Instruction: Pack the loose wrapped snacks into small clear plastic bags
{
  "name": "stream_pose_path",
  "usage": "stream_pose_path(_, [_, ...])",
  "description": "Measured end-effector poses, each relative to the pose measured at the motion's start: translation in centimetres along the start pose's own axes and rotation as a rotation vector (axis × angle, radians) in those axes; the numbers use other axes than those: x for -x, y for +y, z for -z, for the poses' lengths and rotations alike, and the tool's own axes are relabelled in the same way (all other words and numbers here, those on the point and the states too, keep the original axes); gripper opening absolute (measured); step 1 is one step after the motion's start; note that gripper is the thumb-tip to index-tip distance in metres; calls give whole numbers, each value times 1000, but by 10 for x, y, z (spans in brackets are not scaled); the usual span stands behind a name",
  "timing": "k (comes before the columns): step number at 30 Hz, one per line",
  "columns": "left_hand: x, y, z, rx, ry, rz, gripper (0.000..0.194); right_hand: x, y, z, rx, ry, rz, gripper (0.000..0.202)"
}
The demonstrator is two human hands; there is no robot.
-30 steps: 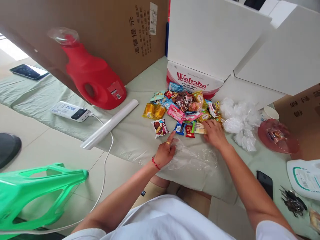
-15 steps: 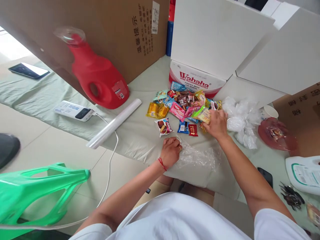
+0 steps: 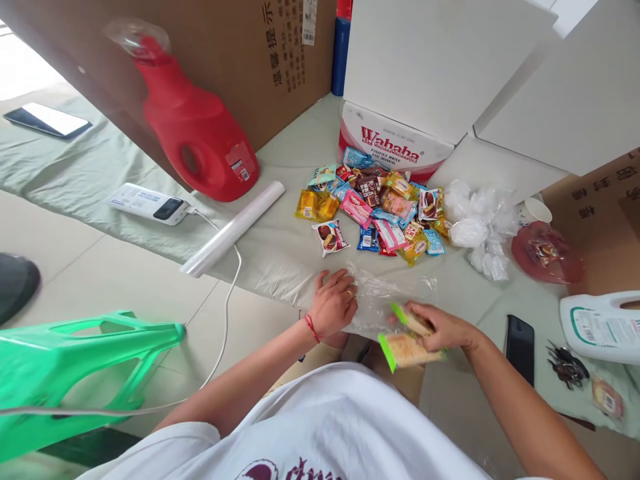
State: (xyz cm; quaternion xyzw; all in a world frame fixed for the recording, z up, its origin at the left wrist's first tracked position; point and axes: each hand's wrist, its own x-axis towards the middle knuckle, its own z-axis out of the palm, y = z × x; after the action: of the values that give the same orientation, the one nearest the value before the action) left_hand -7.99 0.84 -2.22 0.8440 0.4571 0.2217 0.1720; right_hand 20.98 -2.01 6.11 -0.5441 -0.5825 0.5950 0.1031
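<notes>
My left hand [image 3: 334, 303], a red string on its wrist, lies palm down at the left end of a clear plastic bag [image 3: 373, 287]. Its fingers are slightly apart and touch the film. My right hand [image 3: 434, 327] grips two snack packets [image 3: 407, 350] with bright green ends, over the front edge of the cloth near the bag's right part. Beyond the bag spreads a pile of small wrapped snacks [image 3: 370, 193] in many colours. A single chocolate pie packet [image 3: 330, 237] sits apart at its left front.
A Wahaha carton [image 3: 395, 143] stands behind the pile. At left are a red jug [image 3: 200, 140], a plastic roll [image 3: 234, 229], a power bank [image 3: 149, 203] and a green stool [image 3: 90, 333]. Crumpled bags [image 3: 475, 220], a phone [image 3: 520, 350] and a white jug [image 3: 603, 327] are at right.
My right hand has come back from the pile towards me, carrying the green-ended packets. My left hand's fingers have spread a little on the bag's edge.
</notes>
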Motion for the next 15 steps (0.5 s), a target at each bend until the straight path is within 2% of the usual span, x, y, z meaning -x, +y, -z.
stream_pose_path(3, [7, 2, 7, -6, -63, 65, 30, 20, 21, -29, 91, -320, -44, 49])
stream_pose_path(6, [15, 0, 12, -22, -164, 46, 49, 43, 30, -35, 51, -382, -82, 57])
stream_pose_path(8, [20, -4, 14, -35, -232, 4, 68, 55, 28, -26, -64, -276, -74, 59])
stream_pose_path(10, [23, -8, 14, -56, -293, -37, 83, 56, 20, -14, -142, -37, -25, 57])
stream_pose_path(12, [23, -11, 14, -89, -338, -69, 92, 43, 10, -8, -82, 207, 24, 51])
stream_pose_path(13, [23, -12, 14, -108, -352, -79, 94, 33, 6, -9, -12, 277, 36, 47])
stream_pose_path(15, [23, -12, 14, -135, -362, -85, 97, 7, -1, -19, 154, 305, 37, 45])
